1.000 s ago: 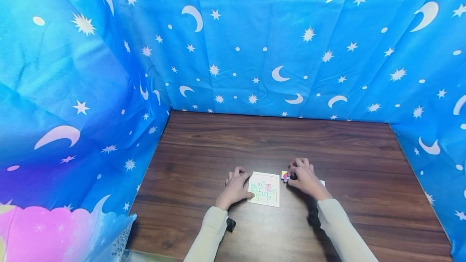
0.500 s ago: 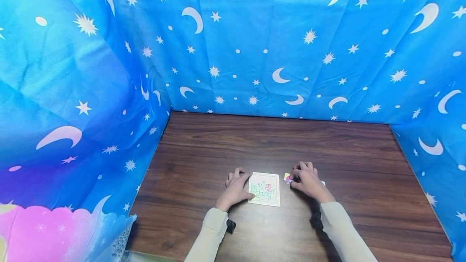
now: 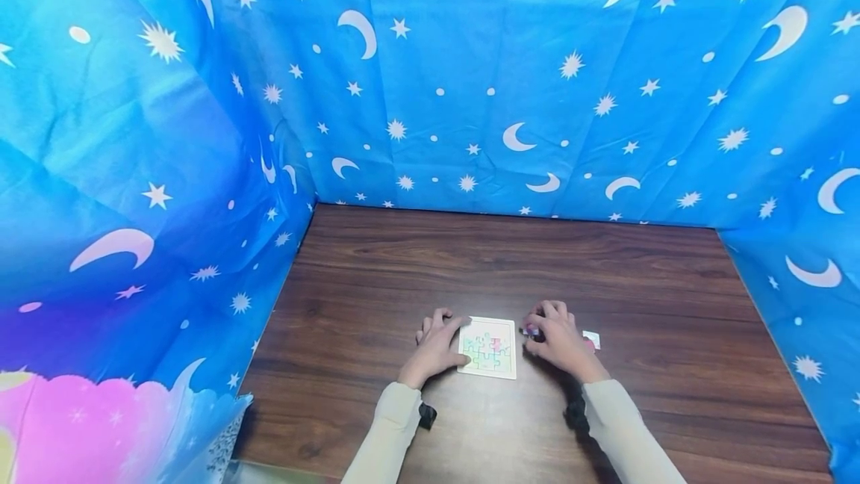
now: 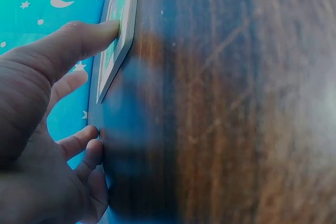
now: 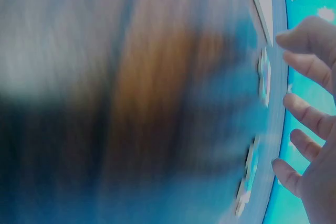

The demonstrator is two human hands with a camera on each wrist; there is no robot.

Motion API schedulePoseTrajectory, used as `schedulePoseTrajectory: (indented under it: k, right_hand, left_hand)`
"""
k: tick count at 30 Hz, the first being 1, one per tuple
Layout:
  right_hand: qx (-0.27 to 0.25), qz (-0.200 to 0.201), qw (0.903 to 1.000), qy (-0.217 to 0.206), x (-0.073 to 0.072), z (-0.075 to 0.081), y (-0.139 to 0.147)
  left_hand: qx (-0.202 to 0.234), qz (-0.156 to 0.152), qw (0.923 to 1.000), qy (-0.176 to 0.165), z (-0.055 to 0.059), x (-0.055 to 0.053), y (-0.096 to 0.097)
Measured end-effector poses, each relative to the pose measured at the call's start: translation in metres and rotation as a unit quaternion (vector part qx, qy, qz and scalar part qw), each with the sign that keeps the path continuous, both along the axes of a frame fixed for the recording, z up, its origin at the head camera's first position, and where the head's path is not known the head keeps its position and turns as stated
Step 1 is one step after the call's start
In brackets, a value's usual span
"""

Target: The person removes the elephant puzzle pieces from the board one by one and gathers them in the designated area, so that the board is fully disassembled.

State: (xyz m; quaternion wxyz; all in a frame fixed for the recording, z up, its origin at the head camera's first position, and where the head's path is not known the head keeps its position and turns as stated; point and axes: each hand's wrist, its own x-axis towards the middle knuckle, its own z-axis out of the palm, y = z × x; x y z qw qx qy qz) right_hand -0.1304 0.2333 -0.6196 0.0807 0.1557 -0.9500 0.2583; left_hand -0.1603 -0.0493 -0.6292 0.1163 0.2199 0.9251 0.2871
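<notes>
A square jigsaw puzzle board [image 3: 488, 374] with a pale frame and green and red pieces lies flat on the table. My left hand [image 3: 433, 349] spans its left side; in the left wrist view the straight thumb [image 4: 100, 36] presses on the frame's edge, with the other fingers loosely bent beside it. My right hand [image 3: 559, 338] hovers just right of the board, fingers spread and bent. A loose puzzle piece [image 5: 264, 80] lies below its thumb and index fingertips, apart from them in the right wrist view. In the head view the fingers partly cover this piece.
More loose puzzle pieces [image 5: 249, 177] lie beyond the right hand, partly hidden by it in the head view. The brown wooden table [image 3: 403, 260] is walled by blue cloth [image 3: 443, 58] with moons and stars. A pink scalloped cloth [image 3: 74, 424] hangs at the lower left.
My right hand shifted slightly right, then back left over the nearest loose piece, covering more of it. Pieces to its right now show more. The left hand and board have stayed put.
</notes>
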Motion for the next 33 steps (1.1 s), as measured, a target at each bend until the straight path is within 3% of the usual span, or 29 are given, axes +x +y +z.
schedulePoseTrajectory:
  k: [11, 16, 23, 29, 33]
  right_hand:
    - [0.0, 0.045, 0.9987, -0.025, 0.01, -0.002, -0.027]
    - [0.007, 0.044, 0.9984, -0.034, 0.007, 0.001, -0.03]
    - [0.006, 0.044, 0.9973, -0.058, -0.001, 0.005, -0.029]
    - [-0.004, 0.042, 0.9963, -0.075, -0.004, 0.007, -0.029]
    - [0.002, 0.05, 0.9967, -0.064, -0.004, 0.007, -0.029]
  left_hand:
    - [-0.019, -0.02, 0.9996, -0.007, 0.0, 0.002, -0.001]
    - [-0.018, -0.043, 0.9989, -0.006, -0.002, 0.002, -0.001]
    - [-0.049, -0.064, 0.9967, 0.014, -0.012, 0.0, 0.002]
    - [-0.044, -0.072, 0.9965, -0.001, -0.002, 0.0, 0.003]
    - [-0.05, -0.071, 0.9962, -0.007, 0.0, 0.0, 0.004]
